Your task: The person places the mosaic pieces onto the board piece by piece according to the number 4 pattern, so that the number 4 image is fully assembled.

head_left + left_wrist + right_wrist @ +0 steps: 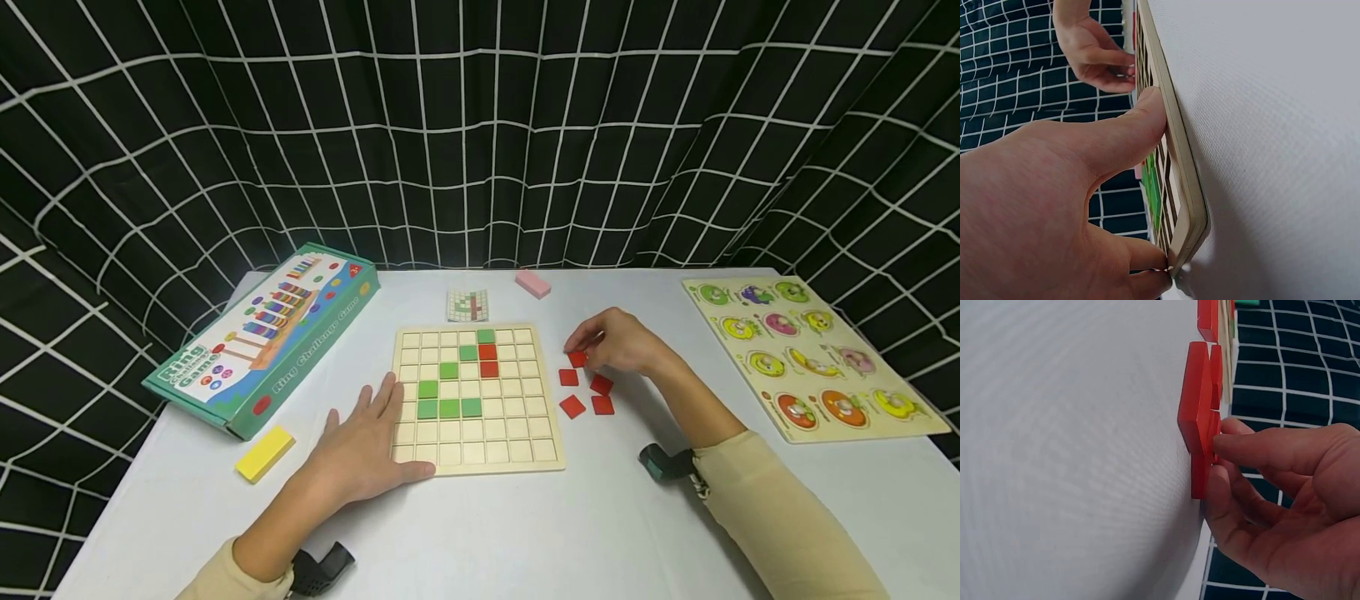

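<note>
Nearest you, your left hand (365,446) lies flat, fingers straight, holding the grid board (477,398) by its left edge near the table's (525,533) front. Further right, your right hand (618,342) is pinching a red tile (576,359) off the loose cluster. It's thin, square and glossy, so a fingertip grip could slip, or you might bump the neighbouring red tiles (587,396).
</note>
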A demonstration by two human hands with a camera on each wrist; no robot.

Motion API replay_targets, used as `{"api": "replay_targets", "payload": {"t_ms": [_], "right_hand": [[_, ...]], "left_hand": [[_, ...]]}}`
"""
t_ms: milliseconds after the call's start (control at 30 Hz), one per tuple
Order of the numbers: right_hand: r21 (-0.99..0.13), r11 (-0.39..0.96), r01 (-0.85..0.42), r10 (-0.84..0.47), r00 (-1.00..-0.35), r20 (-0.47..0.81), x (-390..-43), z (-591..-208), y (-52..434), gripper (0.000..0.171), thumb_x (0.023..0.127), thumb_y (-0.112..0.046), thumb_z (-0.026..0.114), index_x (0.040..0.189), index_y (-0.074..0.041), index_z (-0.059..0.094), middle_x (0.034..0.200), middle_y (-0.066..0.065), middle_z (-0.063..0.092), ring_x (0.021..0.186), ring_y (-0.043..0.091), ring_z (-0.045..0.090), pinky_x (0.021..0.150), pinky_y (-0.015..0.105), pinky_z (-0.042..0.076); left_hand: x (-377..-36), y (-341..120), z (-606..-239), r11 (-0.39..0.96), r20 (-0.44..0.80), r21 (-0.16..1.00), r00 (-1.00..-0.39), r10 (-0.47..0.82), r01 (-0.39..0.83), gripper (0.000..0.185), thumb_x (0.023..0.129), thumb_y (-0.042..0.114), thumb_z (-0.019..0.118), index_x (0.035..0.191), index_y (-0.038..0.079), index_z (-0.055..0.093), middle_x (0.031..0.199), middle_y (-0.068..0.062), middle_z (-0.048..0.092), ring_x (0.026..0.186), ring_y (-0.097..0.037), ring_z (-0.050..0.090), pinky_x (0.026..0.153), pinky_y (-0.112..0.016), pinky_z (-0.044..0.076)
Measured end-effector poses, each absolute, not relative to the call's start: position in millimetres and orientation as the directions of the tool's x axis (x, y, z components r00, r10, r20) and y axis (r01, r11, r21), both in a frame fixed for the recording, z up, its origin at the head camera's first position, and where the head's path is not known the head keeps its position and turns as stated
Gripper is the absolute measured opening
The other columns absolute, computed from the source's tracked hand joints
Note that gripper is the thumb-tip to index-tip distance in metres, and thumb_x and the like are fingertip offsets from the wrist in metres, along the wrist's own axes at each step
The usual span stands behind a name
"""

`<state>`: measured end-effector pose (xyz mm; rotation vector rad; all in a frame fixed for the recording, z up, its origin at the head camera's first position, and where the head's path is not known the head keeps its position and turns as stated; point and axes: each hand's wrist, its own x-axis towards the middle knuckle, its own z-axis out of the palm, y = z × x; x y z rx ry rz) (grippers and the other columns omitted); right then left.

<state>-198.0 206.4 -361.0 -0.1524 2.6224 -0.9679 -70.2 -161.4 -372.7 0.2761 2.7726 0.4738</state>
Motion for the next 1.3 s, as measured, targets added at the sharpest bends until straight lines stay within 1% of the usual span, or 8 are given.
{"api": "replay_targets", "payload": {"t_ms": [200,500,767,1067,1300], "right_hand": [[-0.600,0.800,0.010,-0.191,-0.944,-0.269,-198.4,-361.5,202.2,0.031,0.077,0.008,0.076,0.104,-0.005,0.081,0.100,0.013,0.070,0.095,0.027,0.059,0.070,0.028,0.055],[-0.583,0.813,0.004,-0.185,-0.947,-0.264,-195.7,-359.5,200.6,0.030,0.077,0.007,0.075,0.105,-0.006,0.081,0.102,0.014,0.070,0.096,0.028,0.059,0.069,0.028,0.055],[-0.596,0.803,0.010,-0.181,-0.948,-0.260,-195.0,-358.3,201.2,0.031,0.079,0.005,0.074,0.108,-0.006,0.081,0.107,0.016,0.070,0.100,0.029,0.058,0.070,0.029,0.055],[-0.607,0.795,0.014,-0.180,-0.949,-0.258,-193.3,-351.0,196.0,0.032,0.080,0.004,0.073,0.109,-0.006,0.081,0.109,0.016,0.068,0.102,0.029,0.056,0.072,0.029,0.053],[-0.620,0.784,0.024,-0.176,-0.949,-0.260,-192.3,-349.8,188.7,0.032,0.080,0.003,0.072,0.108,-0.007,0.081,0.106,0.015,0.069,0.097,0.028,0.058,0.069,0.029,0.053]], "left_hand": [[-69.8,-161.4,-372.2,0.925,-0.273,0.355,-0.932,0.238,0.132,0.118,0.082,0.062,0.080,0.164,-0.001,0.023,0.174,-0.018,0.015,0.159,-0.048,0.016,0.115,-0.082,0.015],[-69.3,-161.1,-373.0,0.926,-0.264,0.350,-0.934,0.243,0.142,0.119,0.080,0.063,0.080,0.164,-0.001,0.024,0.174,-0.018,0.016,0.158,-0.049,0.018,0.114,-0.082,0.018],[-69.5,-161.1,-372.6,0.926,-0.265,0.350,-0.933,0.245,0.143,0.120,0.080,0.064,0.080,0.164,-0.001,0.023,0.174,-0.019,0.016,0.158,-0.050,0.018,0.114,-0.082,0.018],[-69.2,-162.0,-372.2,0.924,-0.258,0.355,-0.934,0.247,0.146,0.119,0.081,0.062,0.080,0.164,-0.002,0.023,0.174,-0.019,0.016,0.158,-0.050,0.018,0.115,-0.082,0.017],[-69.3,-161.7,-371.6,0.923,-0.267,0.358,-0.933,0.242,0.137,0.119,0.081,0.062,0.080,0.164,-0.001,0.023,0.174,-0.018,0.015,0.158,-0.049,0.017,0.115,-0.081,0.017]]}}
